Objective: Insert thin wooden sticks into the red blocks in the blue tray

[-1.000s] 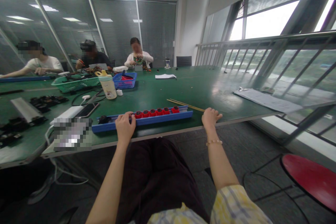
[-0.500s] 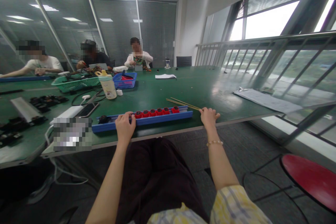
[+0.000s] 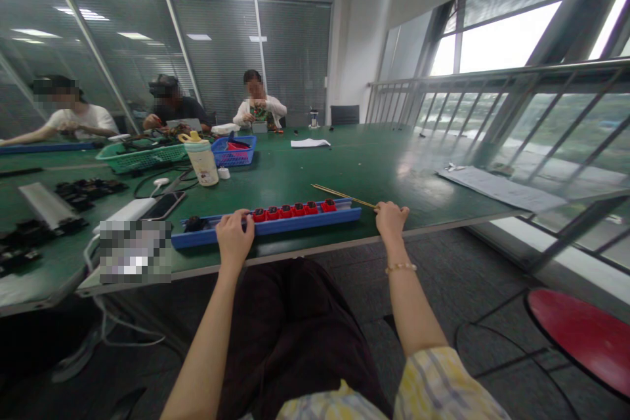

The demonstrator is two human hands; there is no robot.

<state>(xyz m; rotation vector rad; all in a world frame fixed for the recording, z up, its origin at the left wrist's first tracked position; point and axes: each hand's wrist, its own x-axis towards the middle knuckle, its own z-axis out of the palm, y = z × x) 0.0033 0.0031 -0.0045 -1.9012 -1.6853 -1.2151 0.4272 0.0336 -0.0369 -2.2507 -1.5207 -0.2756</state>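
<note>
Red blocks point(image 3: 286, 211) are lined up in a blue trough point(image 3: 305, 226) near the green table's point(image 3: 369, 157) edge; the trough is overlapped by the left hand point(image 3: 234, 236), whose grasp cannot be told; thin sticks point(image 3: 352, 199) are pinched by the right hand point(image 3: 391, 220).

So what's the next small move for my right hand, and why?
Probably lift the thin sticks a little: your right hand seems to pinch their near ends, their far ends lie just beyond the blue rail and its red blocks, and your left hand, on the rail, could steady it.
</note>
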